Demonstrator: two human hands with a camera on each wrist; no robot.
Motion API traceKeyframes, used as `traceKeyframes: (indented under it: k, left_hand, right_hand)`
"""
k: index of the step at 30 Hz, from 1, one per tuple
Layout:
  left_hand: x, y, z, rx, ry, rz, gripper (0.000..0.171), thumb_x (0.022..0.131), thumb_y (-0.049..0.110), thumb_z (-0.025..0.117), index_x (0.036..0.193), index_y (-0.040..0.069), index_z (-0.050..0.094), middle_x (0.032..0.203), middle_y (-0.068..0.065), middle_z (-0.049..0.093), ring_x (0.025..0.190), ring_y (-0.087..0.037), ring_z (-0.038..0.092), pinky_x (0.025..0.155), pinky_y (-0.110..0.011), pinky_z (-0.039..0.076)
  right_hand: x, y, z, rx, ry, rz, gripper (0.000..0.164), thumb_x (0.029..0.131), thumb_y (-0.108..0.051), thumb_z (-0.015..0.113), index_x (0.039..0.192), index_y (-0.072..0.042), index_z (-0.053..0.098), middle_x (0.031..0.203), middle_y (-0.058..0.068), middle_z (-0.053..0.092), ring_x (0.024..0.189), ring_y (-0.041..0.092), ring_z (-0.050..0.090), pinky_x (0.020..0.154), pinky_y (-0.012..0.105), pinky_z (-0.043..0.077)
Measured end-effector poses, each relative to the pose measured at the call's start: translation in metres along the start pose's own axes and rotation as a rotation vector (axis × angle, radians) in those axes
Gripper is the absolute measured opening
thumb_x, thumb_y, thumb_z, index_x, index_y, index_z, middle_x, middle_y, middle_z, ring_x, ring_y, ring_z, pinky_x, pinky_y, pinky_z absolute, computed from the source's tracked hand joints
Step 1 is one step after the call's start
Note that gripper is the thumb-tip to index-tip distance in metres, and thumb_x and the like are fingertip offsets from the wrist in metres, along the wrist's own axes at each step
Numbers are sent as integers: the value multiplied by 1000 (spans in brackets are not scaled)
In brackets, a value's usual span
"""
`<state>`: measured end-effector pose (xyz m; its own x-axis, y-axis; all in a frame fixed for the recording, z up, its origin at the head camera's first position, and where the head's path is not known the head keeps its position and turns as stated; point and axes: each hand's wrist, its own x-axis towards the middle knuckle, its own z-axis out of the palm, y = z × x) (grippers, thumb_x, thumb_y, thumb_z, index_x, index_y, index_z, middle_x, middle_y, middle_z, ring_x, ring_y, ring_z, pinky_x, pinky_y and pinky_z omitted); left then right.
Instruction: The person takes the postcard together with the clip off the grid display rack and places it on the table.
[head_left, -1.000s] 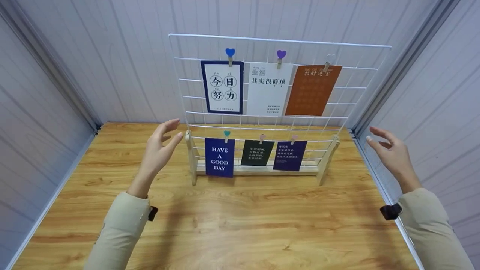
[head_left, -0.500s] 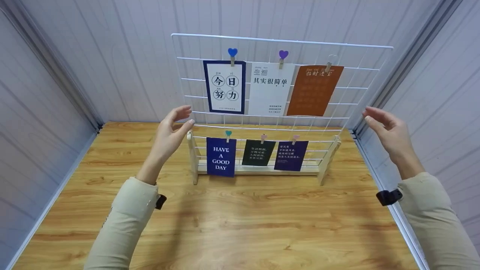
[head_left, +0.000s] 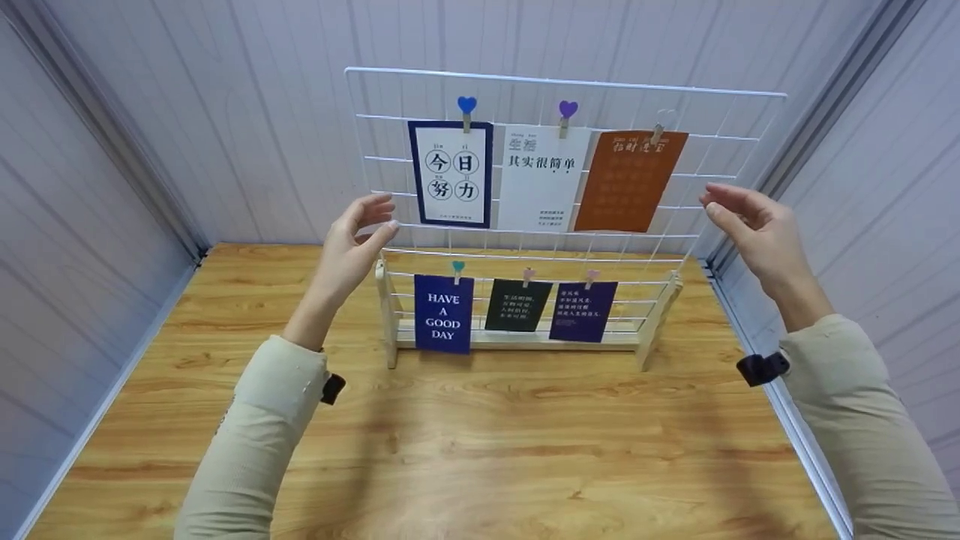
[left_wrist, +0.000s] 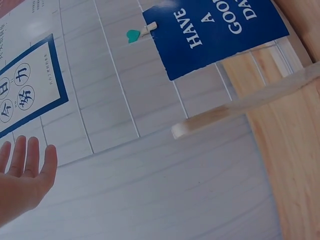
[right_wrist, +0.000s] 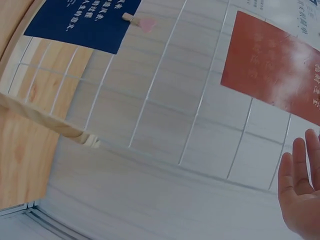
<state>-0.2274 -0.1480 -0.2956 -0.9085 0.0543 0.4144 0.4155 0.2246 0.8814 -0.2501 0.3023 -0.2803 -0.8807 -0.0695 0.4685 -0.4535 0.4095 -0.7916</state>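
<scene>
A white wire grid rack (head_left: 450, 73) stands upright on a wooden base (head_left: 510, 341). Beside its left edge is my left hand (head_left: 356, 240), thumb and fingers spread apart with nothing between them. My right hand (head_left: 765, 236) is at the right edge, its fingertips near the side wire and its palm holding nothing. Heart-topped clips hold cards in two rows. Up top hang a blue-bordered card (head_left: 454, 206), a white card (head_left: 536, 191) and an orange card (head_left: 630, 187). Below are a blue card (head_left: 442, 319), a dark green card (head_left: 517, 307) and a purple card (head_left: 583, 313).
The rack stands towards the back of a wood-grain table (head_left: 525, 450). Pale panel walls (head_left: 247, 112) enclose it behind and on both sides. In the left wrist view, one wooden foot (left_wrist: 210, 117) of the base juts out past the grid.
Both hands have risen and moved inward, from beside the rack's lower part to its side edges at mid height. The rack and cards look unchanged apart from a slight view shift.
</scene>
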Motion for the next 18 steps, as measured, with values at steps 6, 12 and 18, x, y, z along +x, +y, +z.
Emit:
traceKeyframes:
  k: [6, 12, 18]
  left_hand:
    - [11, -10, 2, -16, 2, 3, 38, 86, 5, 52, 122, -4, 44, 115, -17, 51, 105, -25, 46, 88, -36, 37]
    - [20, -23, 5, -36, 12, 17, 38, 86, 10, 55, 122, 0, 46, 113, -13, 52, 104, -23, 47, 87, -34, 38]
    - [14, 1, 11, -45, 13, -2, 38, 86, 4, 52, 122, -6, 43, 115, -20, 50, 104, -29, 46, 85, -34, 39]
  right_hand:
    - [7, -12, 10, 104, -12, -12, 28, 85, -12, 58, 112, -4, 59, 104, 7, 60, 97, 14, 53, 81, 16, 41]
    - [14, -21, 23, 243, -22, -45, 26, 83, -8, 60, 109, -1, 60, 100, 9, 61, 94, 16, 55, 79, 18, 42]
    - [19, -28, 36, 174, -18, -19, 33, 85, -13, 59, 113, 3, 56, 102, 9, 61, 95, 17, 54, 79, 20, 43]
